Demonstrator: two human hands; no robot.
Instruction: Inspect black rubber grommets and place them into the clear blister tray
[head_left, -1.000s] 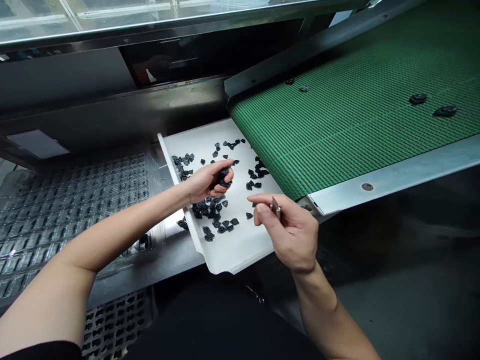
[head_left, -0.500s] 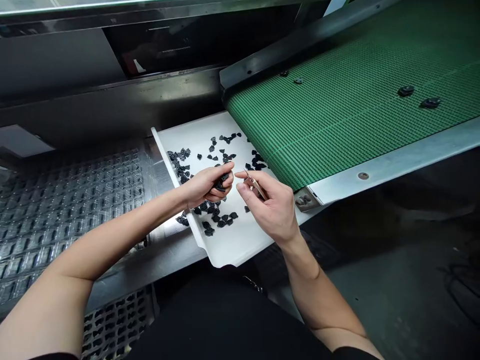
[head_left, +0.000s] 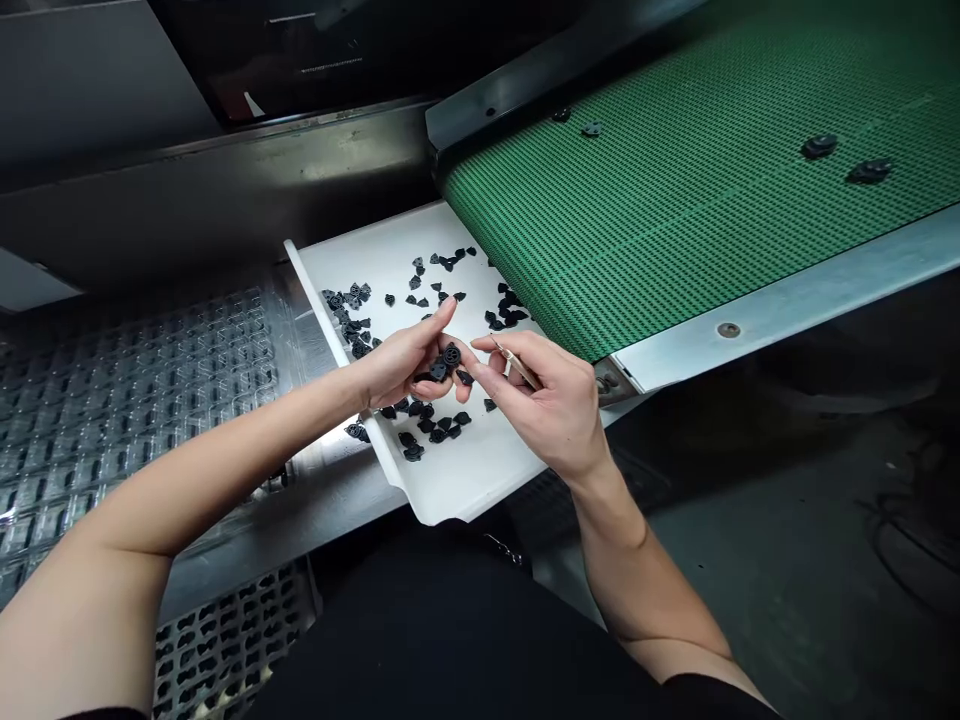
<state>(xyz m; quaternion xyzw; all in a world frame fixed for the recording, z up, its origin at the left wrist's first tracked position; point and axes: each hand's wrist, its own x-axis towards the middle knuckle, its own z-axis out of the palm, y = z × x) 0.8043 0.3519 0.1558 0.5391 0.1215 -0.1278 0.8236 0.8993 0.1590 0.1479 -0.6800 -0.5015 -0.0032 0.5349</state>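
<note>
Uncurled since moments ago, left hand [head_left: 402, 362] cradles black parts [head_left: 451, 355], thumb spread | Right hand [head_left: 559, 400] pinches slim tool [head_left: 525, 373] | Apparently mid-handling; next move calls for steady palm

Near the middle of the frame you have several small black parts [head_left: 451, 356] cupped in your left hand [head_left: 431, 365], overlapping in a loose cluster. The clearest one shows a round, ring-patterned face turned toward the camera; another sits lower, by your fingertips, and the rest are partly hidden under your fingers. Just right of them, your right hand [head_left: 529, 385] grips a slim, tan-coloured pointed tool [head_left: 523, 369]. It lies slanted, its narrow end toward the upper left of the frame and close to the parts; whether they touch is unclear.
</note>
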